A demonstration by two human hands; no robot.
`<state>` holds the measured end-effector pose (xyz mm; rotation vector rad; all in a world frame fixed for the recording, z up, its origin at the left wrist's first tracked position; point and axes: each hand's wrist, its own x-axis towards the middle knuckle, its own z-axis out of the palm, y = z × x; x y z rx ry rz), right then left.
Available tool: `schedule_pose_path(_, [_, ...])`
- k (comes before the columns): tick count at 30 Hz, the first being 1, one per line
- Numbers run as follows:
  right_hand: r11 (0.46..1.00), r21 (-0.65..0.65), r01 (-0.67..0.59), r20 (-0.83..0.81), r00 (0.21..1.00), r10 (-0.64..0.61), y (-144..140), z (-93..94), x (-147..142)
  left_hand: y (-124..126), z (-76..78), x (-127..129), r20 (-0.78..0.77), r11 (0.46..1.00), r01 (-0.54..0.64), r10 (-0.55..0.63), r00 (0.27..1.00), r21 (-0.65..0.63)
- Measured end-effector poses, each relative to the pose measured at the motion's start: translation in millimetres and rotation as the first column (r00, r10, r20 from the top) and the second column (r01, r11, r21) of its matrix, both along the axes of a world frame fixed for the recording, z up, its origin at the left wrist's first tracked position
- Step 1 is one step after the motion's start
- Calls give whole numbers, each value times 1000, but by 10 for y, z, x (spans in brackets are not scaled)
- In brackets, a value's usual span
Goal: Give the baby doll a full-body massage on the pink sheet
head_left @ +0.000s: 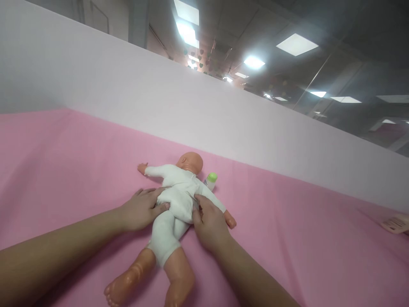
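A baby doll (pixel 179 187) with a white cloth body lies stretched out, its bald head at the far end and its face out of sight. The hard limbs are tan, with the feet pointing towards me. My left hand (pixel 142 209) holds the doll's waist from the left, its thumb lying over the white cloth. On the opposite side, my right hand (pixel 209 219) grips the hip with bent fingers, and the fingertips are partly hidden against the cloth. Beside the doll's right-hand arm is a small white bottle with a green cap (pixel 211 180).
The doll lies on a pink sheet (pixel 271 238). A white wall panel (pixel 198 111) runs slanting behind it. At the right edge, a pale printed card or tag (pixel 395 223) is partly visible. Bright ceiling lights (pixel 297 44) show above the panel.
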<state>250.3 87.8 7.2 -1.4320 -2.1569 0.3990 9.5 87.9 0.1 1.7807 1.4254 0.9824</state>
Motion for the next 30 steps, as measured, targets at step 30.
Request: schedule_pose_path(30, [909,-254,-330,-150,942,300,87,103,257,130,-201,-187,-572,957,268,-161,804,107])
